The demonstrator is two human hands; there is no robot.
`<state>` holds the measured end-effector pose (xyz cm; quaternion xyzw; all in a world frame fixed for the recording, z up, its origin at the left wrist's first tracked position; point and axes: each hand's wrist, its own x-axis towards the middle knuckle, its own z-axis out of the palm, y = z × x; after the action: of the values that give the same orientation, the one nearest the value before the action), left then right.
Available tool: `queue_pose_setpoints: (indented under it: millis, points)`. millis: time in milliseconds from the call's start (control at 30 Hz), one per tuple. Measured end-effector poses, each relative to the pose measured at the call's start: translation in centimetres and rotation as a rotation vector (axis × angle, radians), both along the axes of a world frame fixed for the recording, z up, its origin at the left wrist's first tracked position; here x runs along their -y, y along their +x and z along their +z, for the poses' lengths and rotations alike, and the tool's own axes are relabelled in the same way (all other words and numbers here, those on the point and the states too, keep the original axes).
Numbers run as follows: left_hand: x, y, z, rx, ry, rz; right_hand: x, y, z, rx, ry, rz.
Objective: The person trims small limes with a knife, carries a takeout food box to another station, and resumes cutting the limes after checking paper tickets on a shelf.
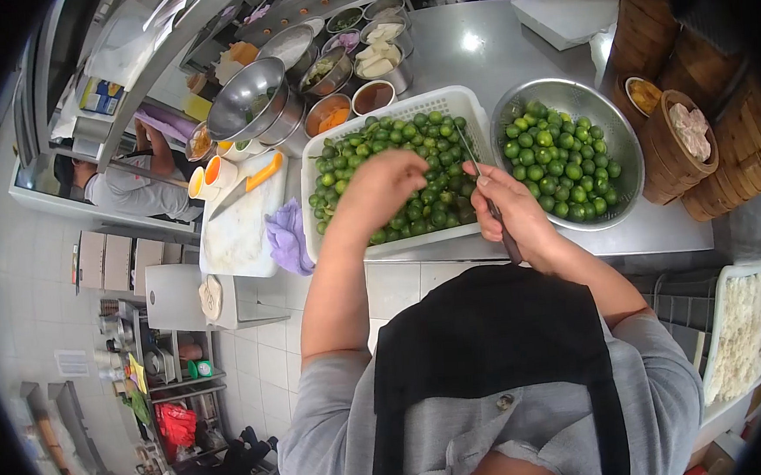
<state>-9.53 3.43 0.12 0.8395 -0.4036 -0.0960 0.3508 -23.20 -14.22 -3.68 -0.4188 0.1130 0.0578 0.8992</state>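
Small green limes fill a white perforated basket in front of me. My left hand is over the left half of the basket, its fingers curled together above the limes; what they hold, if anything, is hidden. In my right hand, at the basket's right edge, is a small dark-handled knife, its thin blade pointing up and left over the limes. To the right of that hand stands a metal colander with more limes inside.
On the left lie a white cutting board with a yellow-handled knife and a purple cloth. Metal bowls stand behind. Bamboo steamers are at the right. Another person is at the far left.
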Motion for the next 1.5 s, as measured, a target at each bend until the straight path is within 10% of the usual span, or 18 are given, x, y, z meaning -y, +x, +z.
queue_pose_setpoints:
  millis: [467,567,667,833,1500]
  points:
    - [1.3,0.0,-4.3,0.194,0.5,-0.087,-1.0,0.4,0.0,0.054,-0.111,0.038]
    - [1.6,0.1,-4.2,0.275,0.382,-0.082,-0.9,-0.1,0.3,0.05,-0.101,0.028]
    - [1.2,0.3,-3.6,-0.633,-0.485,0.099,-0.9,-0.5,0.3,0.149,-0.275,0.021]
    - [0.8,-0.9,-3.1,-1.207,-0.866,0.067,-1.5,-0.8,0.4,0.241,-0.306,0.005]
    - [1.0,-4.3,-4.2,-1.085,-0.851,0.088,-2.4,2.1,-4.7,0.798,-0.873,-0.288]
